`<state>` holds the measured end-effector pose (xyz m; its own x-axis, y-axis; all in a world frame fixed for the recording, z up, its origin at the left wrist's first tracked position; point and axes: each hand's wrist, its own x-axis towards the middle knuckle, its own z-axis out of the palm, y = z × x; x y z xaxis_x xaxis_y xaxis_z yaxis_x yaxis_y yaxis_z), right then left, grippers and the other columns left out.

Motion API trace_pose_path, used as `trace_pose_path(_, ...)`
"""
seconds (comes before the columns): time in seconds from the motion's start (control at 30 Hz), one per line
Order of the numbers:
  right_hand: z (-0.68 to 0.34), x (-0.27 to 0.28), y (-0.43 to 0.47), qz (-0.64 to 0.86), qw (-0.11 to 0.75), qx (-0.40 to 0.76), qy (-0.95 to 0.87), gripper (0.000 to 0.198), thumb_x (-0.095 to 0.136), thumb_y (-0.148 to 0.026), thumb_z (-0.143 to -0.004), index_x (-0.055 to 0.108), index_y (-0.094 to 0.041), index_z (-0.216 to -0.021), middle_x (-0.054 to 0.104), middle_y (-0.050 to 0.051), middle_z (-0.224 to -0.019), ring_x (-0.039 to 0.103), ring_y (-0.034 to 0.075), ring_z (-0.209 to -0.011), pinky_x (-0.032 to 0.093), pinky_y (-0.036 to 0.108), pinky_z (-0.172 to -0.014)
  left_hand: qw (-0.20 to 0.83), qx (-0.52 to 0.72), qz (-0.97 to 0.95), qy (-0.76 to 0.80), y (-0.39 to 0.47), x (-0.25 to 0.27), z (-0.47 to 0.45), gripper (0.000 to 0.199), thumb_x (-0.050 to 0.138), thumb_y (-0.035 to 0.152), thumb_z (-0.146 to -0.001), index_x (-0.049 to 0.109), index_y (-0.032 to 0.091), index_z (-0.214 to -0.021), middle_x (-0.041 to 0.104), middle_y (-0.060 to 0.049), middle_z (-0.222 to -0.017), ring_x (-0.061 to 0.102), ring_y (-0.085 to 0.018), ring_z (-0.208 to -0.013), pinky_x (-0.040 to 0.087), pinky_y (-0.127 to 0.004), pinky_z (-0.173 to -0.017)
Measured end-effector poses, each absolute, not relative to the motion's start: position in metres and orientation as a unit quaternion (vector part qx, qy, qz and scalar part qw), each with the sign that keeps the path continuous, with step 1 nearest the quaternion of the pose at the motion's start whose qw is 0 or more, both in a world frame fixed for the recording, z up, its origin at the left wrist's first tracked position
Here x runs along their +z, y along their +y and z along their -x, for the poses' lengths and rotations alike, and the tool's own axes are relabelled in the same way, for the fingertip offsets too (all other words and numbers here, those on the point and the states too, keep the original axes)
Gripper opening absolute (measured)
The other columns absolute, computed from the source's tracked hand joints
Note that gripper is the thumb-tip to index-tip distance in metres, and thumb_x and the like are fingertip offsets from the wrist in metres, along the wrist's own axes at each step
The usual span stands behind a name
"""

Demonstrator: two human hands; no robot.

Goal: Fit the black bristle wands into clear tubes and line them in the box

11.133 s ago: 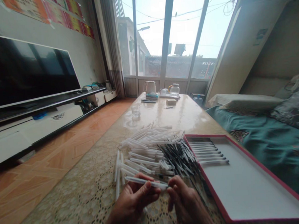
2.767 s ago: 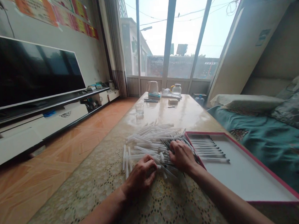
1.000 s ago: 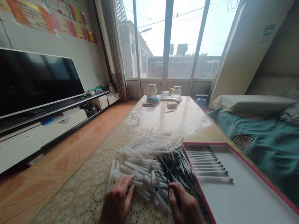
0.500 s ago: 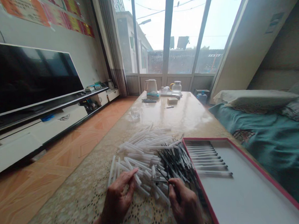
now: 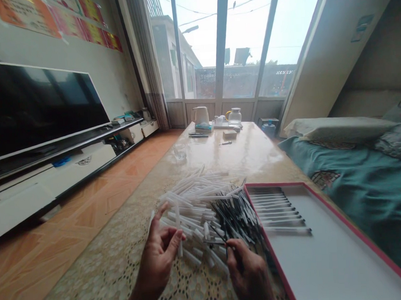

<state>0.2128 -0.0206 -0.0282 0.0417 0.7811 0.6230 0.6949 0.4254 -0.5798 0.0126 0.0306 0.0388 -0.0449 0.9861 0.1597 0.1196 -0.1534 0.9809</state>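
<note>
My left hand point(image 5: 155, 254) pinches a translucent white pen barrel point(image 5: 178, 217) between thumb and fingers, and the barrel stands nearly upright. Below and beyond it spreads a loose heap of similar white barrels point(image 5: 196, 188). My right hand point(image 5: 246, 267) is closed on thin black pen refills point(image 5: 219, 232), their ends poking out to the left; how many it grips is hidden. A pile of dark refills point(image 5: 236, 213) lies just past that hand, against the box. In the red-rimmed white box point(image 5: 346, 258), several black-tipped pens point(image 5: 282, 216) lie in a row.
The long table has a patterned cover point(image 5: 101, 260). A drinking glass point(image 5: 179, 152) stands beyond the heap; a kettle point(image 5: 200, 115) and a glass jug point(image 5: 234, 115) are at the far end. A television cabinet point(image 5: 82, 166) runs along the left, a teal-covered seat point(image 5: 364, 167) along the right.
My left hand has lifted a barrel off the heap and turned it nearly upright, with the palm rolling over into view. The right hand has stayed in place.
</note>
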Motion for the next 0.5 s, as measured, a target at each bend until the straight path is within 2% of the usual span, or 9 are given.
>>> trace_pose_path(0.03,-0.213,-0.027,-0.021,0.532,0.489,0.042,-0.689,0.016,0.042,-0.016,-0.089,0.057,-0.018,-0.093,0.066,0.003,-0.071,0.064,0.013,-0.055,0.048,0.020,-0.055,0.472,0.511,-0.526,0.489,0.032,0.040,-0.016,0.075,0.066,0.036,-0.079,0.027,0.022,-0.141,0.067,0.004,-0.065,0.057,-0.011,-0.050,0.043,-0.020,-0.045)
trace_pose_path(0.07,-0.213,-0.025,-0.022,0.534,0.495,0.041,-0.684,0.015,0.043,-0.016,-0.088,0.058,-0.018,-0.092,0.066,0.003,-0.072,0.065,0.013,-0.057,0.048,0.020,-0.055,0.517,0.503,-0.498,0.482,0.033,0.041,-0.018,0.076,0.068,0.036,-0.076,0.030,0.019,-0.140,0.069,0.003,-0.066,0.058,-0.011,-0.051,0.044,-0.020,-0.046)
trace_pose_path(0.1,-0.213,-0.024,-0.023,0.538,0.501,0.040,-0.676,0.015,0.044,-0.016,-0.088,0.058,-0.018,-0.092,0.066,0.004,-0.073,0.065,0.014,-0.059,0.049,0.021,-0.056,0.564,0.486,-0.466,0.478,0.034,0.041,-0.021,0.068,0.071,0.035,-0.074,0.041,0.015,-0.132,0.070,0.001,-0.068,0.059,-0.011,-0.053,0.046,-0.020,-0.048)
trace_pose_path(0.17,-0.213,-0.021,-0.024,0.550,0.513,0.038,-0.658,0.015,0.044,-0.017,-0.087,0.059,-0.018,-0.090,0.064,0.004,-0.071,0.064,0.015,-0.059,0.049,0.023,-0.057,0.641,0.460,-0.390,0.475,0.035,0.042,-0.023,0.038,0.073,0.029,-0.073,0.061,0.011,-0.104,0.071,-0.004,-0.071,0.064,-0.013,-0.060,0.051,-0.021,-0.055)
trace_pose_path(0.23,-0.214,-0.019,-0.025,0.553,0.513,0.036,-0.655,0.015,0.044,-0.016,-0.087,0.059,-0.018,-0.089,0.062,0.003,-0.068,0.061,0.014,-0.055,0.048,0.023,-0.056,0.683,0.454,-0.315,0.479,0.036,0.045,-0.024,0.012,0.071,0.020,-0.075,0.065,0.012,-0.081,0.073,-0.007,-0.076,0.067,-0.014,-0.066,0.054,-0.023,-0.062)
trace_pose_path(0.27,-0.214,-0.018,-0.026,0.548,0.510,0.034,-0.662,0.014,0.045,-0.016,-0.086,0.059,-0.018,-0.089,0.061,0.002,-0.067,0.060,0.014,-0.054,0.048,0.023,-0.055,0.691,0.458,-0.284,0.482,0.037,0.048,-0.024,0.006,0.069,0.016,-0.076,0.064,0.013,-0.076,0.073,-0.007,-0.078,0.068,-0.014,-0.068,0.056,-0.024,-0.065)
trace_pose_path(0.37,-0.214,-0.012,-0.027,0.538,0.507,0.038,-0.672,0.013,0.046,-0.016,-0.086,0.059,-0.016,-0.089,0.062,0.002,-0.068,0.059,0.013,-0.053,0.047,0.021,-0.052,0.686,0.491,-0.240,0.481,0.038,0.056,-0.025,0.008,0.068,0.007,-0.075,0.064,0.013,-0.073,0.073,-0.006,-0.076,0.068,-0.013,-0.065,0.057,-0.022,-0.060)
trace_pose_path(0.5,-0.210,0.006,-0.024,0.581,0.517,0.096,-0.621,0.016,0.046,-0.023,-0.088,0.061,-0.017,-0.085,0.064,0.002,-0.068,0.061,0.014,-0.056,0.047,0.020,-0.054,0.665,0.546,-0.226,0.456,0.037,0.051,-0.034,0.011,0.069,0.005,-0.074,0.063,0.014,-0.071,0.066,0.003,-0.060,0.063,-0.008,-0.052,0.050,-0.013,-0.046)
